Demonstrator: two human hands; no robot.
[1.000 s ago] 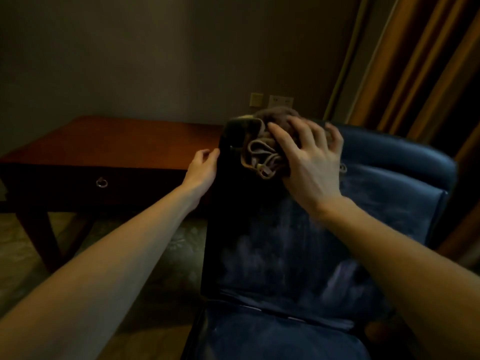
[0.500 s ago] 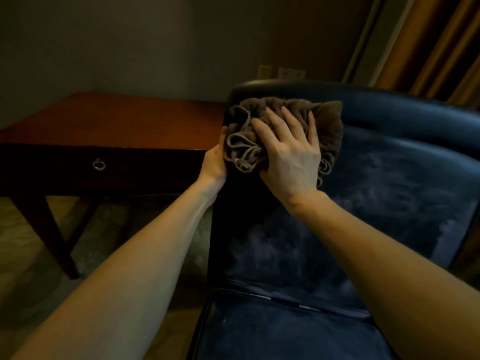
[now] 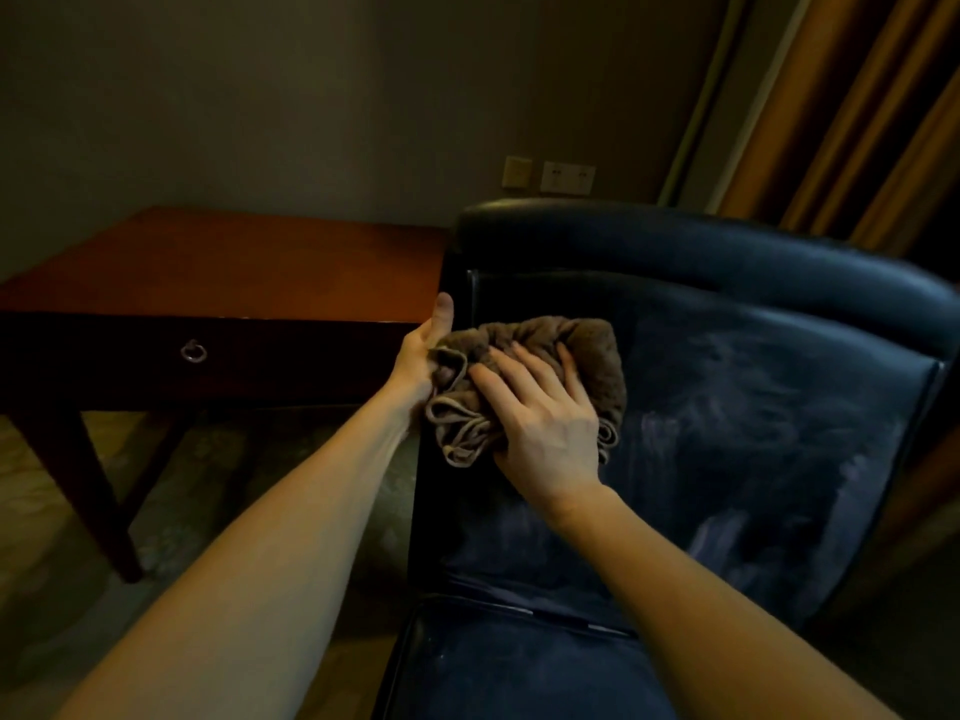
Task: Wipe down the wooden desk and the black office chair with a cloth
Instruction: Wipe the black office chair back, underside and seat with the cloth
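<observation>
A black leather office chair [image 3: 727, 433] fills the right half of the view, its backrest streaked with pale wipe marks. A bunched brown cloth [image 3: 597, 366] lies against the upper left of the backrest. My right hand [image 3: 545, 423] presses flat on the cloth, fingers spread over it. My left hand [image 3: 423, 356] grips the chair's left edge, thumb up, touching the cloth's side. The wooden desk [image 3: 223, 267] stands to the left, behind my left arm.
The desk has a drawer with a ring pull [image 3: 194, 351] and dark legs on a patterned floor [image 3: 47, 511]. Wall sockets [image 3: 566, 177] sit above the chair. Orange curtains [image 3: 857, 122] hang at the right. The chair seat [image 3: 519, 672] is at the bottom.
My right hand has slid the cloth down from the top of the backrest onto its front face. My left hand has closed around the chair's left edge. The view has tilted.
</observation>
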